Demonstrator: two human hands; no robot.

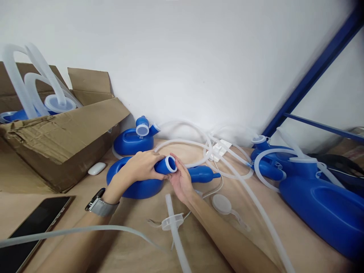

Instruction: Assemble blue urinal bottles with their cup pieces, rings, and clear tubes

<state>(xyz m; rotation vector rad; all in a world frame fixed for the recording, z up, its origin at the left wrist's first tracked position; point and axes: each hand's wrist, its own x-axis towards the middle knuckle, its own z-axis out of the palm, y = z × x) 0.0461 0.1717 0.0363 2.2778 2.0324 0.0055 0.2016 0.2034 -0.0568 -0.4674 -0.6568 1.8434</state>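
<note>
A blue plastic urinal bottle (142, 189) lies on the table, its short neck with a white rim facing me. My left hand (145, 165) wraps round the neck from the left. On the other side, my right hand (182, 176) cups the white rim with thumb and fingers. Just past my right hand lies a blue bulb-shaped piece (200, 174) with a narrow tip. Nearer to me, a clear cap (173, 222) has a pale corrugated tube (180, 246) passing through it. Another clear cap with a strap (222, 204) rests by my right forearm.
An open cardboard box (71, 132) with tubes and blue bottles stands at left. A phone (36, 231) and white mouse-shaped case (97, 168) lie near it. Another blue bottle (133, 142) is behind; more bottles (321, 201) stand right. Coiled tubes (227, 167) cross the table.
</note>
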